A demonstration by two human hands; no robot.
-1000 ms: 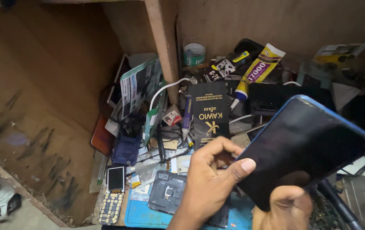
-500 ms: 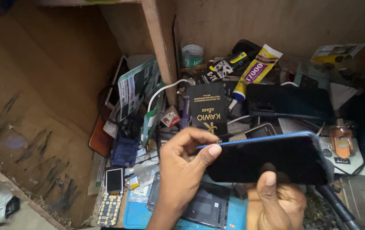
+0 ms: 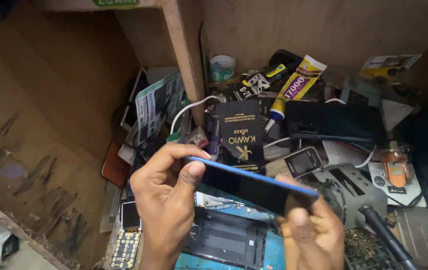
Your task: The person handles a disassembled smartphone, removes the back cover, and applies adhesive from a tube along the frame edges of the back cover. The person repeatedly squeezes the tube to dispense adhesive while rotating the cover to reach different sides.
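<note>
I hold a dark smartphone with a blue frame [image 3: 254,186] edge-on over the cluttered bench, its long side nearly level. My left hand [image 3: 166,205] pinches its left end between thumb and fingers. My right hand [image 3: 311,232] grips its right end from below, thumb on the near face. Under the phone lies a black phone back plate [image 3: 226,240] on a blue mat [image 3: 274,250].
A black flat box with gold print [image 3: 240,135], a yellow glue tube [image 3: 296,85], a small keypad phone [image 3: 299,162], a small tin [image 3: 222,67], a keypad strip [image 3: 125,247] and a wooden post [image 3: 184,55] crowd the bench. A grey tool stand [image 3: 354,192] sits right.
The phone has tipped from showing its broad dark back, upper right, to lying edge-on and lower. Both hands stayed on it; the left moved to its left end.
</note>
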